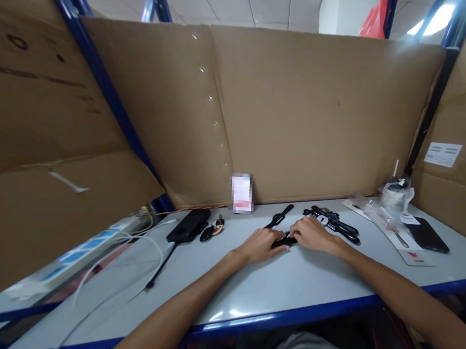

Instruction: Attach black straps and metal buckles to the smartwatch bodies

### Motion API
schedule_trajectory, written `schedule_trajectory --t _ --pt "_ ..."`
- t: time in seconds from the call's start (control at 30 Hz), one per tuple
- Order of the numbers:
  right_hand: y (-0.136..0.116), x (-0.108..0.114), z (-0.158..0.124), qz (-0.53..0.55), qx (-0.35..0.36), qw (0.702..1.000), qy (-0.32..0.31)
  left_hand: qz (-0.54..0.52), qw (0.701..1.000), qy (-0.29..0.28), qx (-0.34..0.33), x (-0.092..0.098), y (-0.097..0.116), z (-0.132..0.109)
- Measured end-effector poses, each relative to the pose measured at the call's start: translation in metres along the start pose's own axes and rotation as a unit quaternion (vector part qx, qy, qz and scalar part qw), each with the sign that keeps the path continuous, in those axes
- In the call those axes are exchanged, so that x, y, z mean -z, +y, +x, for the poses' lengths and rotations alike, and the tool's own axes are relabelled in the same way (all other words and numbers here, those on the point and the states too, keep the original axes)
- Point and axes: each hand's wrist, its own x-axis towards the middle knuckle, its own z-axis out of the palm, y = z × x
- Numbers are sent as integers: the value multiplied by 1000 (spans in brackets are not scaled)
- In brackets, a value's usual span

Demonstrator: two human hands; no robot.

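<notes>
Just above the tabletop, or resting on it, is a black spokeshave, partly covered by my fingers. My left hand is closed around its left side, with the thumb along the top. From the right, my right hand pinches at its middle with bent fingertips; any small part between them is hidden. Behind my left hand lies another black spokeshave. Several more black spokeshaves are piled beyond my right hand, overlapping one another.
A white power strip and loose white cables run along the left. Nearby are a black box-shaped device and keys. A blurred card leans against the cardboard wall. Plastic packaging, a phone and a cup are right.
</notes>
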Motion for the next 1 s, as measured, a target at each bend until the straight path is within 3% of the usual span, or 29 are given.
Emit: schedule_trajectory --t 0.27,0.43,0.63,0.9,1.0 --pt "-4 3 -4 12 51 999 -9 -20 1000 1 2 -3 -5 0" --pt "-4 7 -4 -29 6 1000 -9 -23 1000 4 4 -3 -5 0" --pt "2 3 -3 22 80 996 -12 -21 1000 -4 3 -3 -4 0" --pt "1 8 -4 -35 33 999 -6 -21 1000 1 8 -3 -5 0" --pt "0 8 -6 -30 49 998 -1 -30 999 4 7 -4 -5 1"
